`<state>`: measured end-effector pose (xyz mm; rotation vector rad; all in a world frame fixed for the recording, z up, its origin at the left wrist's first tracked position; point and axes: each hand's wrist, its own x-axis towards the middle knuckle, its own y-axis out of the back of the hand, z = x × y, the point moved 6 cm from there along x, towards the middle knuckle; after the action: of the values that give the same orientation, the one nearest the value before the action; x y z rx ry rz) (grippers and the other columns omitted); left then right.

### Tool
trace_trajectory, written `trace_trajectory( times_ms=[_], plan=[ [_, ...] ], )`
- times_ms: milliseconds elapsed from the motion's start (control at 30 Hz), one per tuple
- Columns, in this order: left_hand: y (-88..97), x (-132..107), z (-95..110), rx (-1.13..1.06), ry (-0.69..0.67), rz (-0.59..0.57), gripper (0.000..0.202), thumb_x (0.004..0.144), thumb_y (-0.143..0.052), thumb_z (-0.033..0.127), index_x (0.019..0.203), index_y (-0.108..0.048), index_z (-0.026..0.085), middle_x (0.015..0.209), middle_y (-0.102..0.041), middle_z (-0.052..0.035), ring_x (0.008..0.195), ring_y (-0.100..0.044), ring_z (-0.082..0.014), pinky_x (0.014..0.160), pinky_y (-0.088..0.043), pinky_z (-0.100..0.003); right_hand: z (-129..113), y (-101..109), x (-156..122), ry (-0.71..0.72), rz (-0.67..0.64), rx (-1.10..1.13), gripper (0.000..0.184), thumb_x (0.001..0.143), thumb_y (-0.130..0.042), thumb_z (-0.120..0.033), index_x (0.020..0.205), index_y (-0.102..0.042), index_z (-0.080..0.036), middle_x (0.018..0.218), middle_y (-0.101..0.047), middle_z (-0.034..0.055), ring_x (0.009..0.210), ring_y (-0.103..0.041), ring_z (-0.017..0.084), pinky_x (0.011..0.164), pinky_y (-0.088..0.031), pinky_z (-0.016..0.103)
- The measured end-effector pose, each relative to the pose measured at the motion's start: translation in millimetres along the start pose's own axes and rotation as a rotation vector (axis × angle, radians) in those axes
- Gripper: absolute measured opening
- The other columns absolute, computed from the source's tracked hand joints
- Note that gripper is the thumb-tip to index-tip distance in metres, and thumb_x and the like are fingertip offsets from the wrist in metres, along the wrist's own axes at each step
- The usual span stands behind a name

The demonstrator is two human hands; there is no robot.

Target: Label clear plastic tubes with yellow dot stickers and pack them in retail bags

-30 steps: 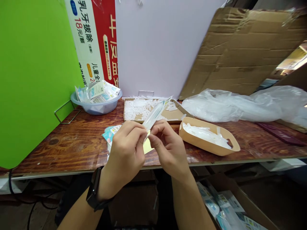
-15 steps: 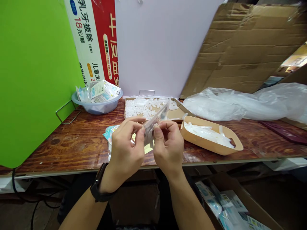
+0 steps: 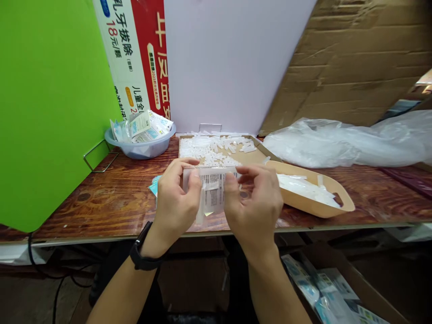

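We hold a clear plastic packet (image 3: 212, 191) with a printed white label upright at the centre of the view, between both hands and above the front part of the wooden table (image 3: 84, 198). We judge the step in hand to be two-handed handling of this packet; the next move calls for even pressure from both hands, so that the thin plastic does not slip.

The left hand (image 3: 177, 198) grasps the packet's left edge between thumb and fingers. The right hand (image 3: 253, 207) appears to pinch its upper right edge, with the fingertips (image 3: 236, 173) curled over the top.

From the packet, a cardboard tray (image 3: 256, 155) of small white plastic pieces lies at 12 o'clock. A kraft oval tray (image 3: 337, 198) sits at 3 o'clock, and a plastic bag (image 3: 320, 146) at 2 o'clock. A pale blue bowl (image 3: 141, 150) of printed packets stands at 10 o'clock. Printed cards (image 3: 154, 186) lie at 9 o'clock, just beside the left hand. An open cardboard box (image 3: 337, 274) sits at 5 o'clock, below the table.
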<state>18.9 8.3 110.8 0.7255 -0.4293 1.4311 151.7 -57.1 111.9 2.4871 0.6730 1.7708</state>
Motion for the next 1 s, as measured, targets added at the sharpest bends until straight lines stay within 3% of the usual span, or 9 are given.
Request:
trace_trajectory(
  times_ms=[67,167,300,367,533,667,767,867,1000],
  plan=[
    [-3.7,1,1,0.014,-0.013,-0.073,0.008,0.087,-0.051,0.017,0.081,-0.057,0.016,0.101,-0.064,-0.0065,0.093,-0.060,-0.0165,0.084,-0.046,-0.030,-3,1,3,0.072,-0.045,0.089,0.019,0.086,-0.058,-0.031,0.096,-0.056,-0.015,0.094,-0.062,0.0102,0.087,-0.059,0.022,0.076,-0.046,0.036],
    [-11.0,2,4,0.019,-0.041,-0.214,0.011,0.087,-0.050,0.015,0.078,-0.057,0.016,0.097,-0.064,-0.0060,0.090,-0.060,-0.0154,0.082,-0.046,-0.029,1,-6,6,0.055,-0.276,0.230,0.019,0.087,-0.059,-0.031,0.099,-0.059,-0.015,0.099,-0.063,0.0099,0.096,-0.060,0.022,0.084,-0.046,0.037],
    [-15.4,-1,9,0.040,-0.080,-0.370,0.008,0.087,-0.051,0.014,0.083,-0.058,0.016,0.099,-0.063,-0.0059,0.092,-0.059,-0.0152,0.082,-0.045,-0.028,16,-19,2,-0.180,-0.646,0.535,0.013,0.089,-0.056,-0.027,0.087,-0.064,-0.017,0.084,-0.065,0.0034,0.079,-0.061,0.016,0.073,-0.048,0.028],
    [-16.5,-3,11,0.035,-0.092,-0.438,0.007,0.088,-0.050,0.015,0.087,-0.058,0.016,0.102,-0.063,-0.0063,0.094,-0.059,-0.0152,0.084,-0.044,-0.028,23,-22,0,-0.298,-0.723,0.697,0.014,0.086,-0.061,-0.029,0.079,-0.064,-0.017,0.077,-0.064,0.0015,0.072,-0.058,0.014,0.066,-0.046,0.026],
    [-23.8,-8,7,-0.063,-0.075,-0.607,0.013,0.090,-0.049,0.019,0.102,-0.053,0.016,0.117,-0.057,-0.0085,0.108,-0.055,-0.0173,0.089,-0.043,-0.028,38,-22,-1,-0.494,-0.626,0.908,0.014,0.077,-0.070,-0.026,0.068,-0.065,-0.017,0.070,-0.061,-0.0001,0.066,-0.054,0.012,0.060,-0.043,0.024],
    [-32.8,-14,-5,-0.112,-0.020,-0.710,0.022,0.089,-0.051,0.021,0.111,-0.048,0.017,0.107,-0.058,-0.0070,0.096,-0.057,-0.0176,0.083,-0.045,-0.029,50,-22,-4,-0.651,-0.518,0.938,0.015,0.073,-0.072,-0.026,0.065,-0.063,-0.017,0.063,-0.059,-0.0018,0.054,-0.048,0.009,0.050,-0.037,0.021],
    [-35.3,-15,-12,-0.161,0.026,-0.680,0.028,0.088,-0.053,0.022,0.116,-0.047,0.019,0.104,-0.060,-0.0057,0.090,-0.058,-0.0175,0.080,-0.046,-0.029,56,-23,-6,-0.692,-0.490,0.939,0.016,0.071,-0.072,-0.027,0.065,-0.062,-0.016,0.061,-0.058,-0.0019,0.052,-0.046,0.008,0.048,-0.034,0.021],
    [-35.1,-14,-13,-0.215,0.043,-0.634,0.037,0.086,-0.055,0.019,0.123,-0.050,0.023,0.110,-0.062,-0.0054,0.099,-0.058,-0.0190,0.085,-0.046,-0.030,60,-26,-8,-0.699,-0.525,0.942,0.017,0.073,-0.070,-0.029,0.067,-0.061,-0.016,0.062,-0.057,-0.0015,0.053,-0.046,0.008,0.049,-0.035,0.021],
    [-35.1,-10,-15,-0.213,0.075,-0.626,0.024,0.082,-0.055,0.012,0.100,-0.067,0.020,0.098,-0.067,-0.0025,0.089,-0.060,-0.0163,0.078,-0.047,-0.027,60,-31,-10,-0.643,-0.619,0.919,0.017,0.079,-0.065,-0.032,0.075,-0.061,-0.016,0.068,-0.056,-0.0008,0.057,-0.046,0.009,0.051,-0.036,0.022]
  ],
)
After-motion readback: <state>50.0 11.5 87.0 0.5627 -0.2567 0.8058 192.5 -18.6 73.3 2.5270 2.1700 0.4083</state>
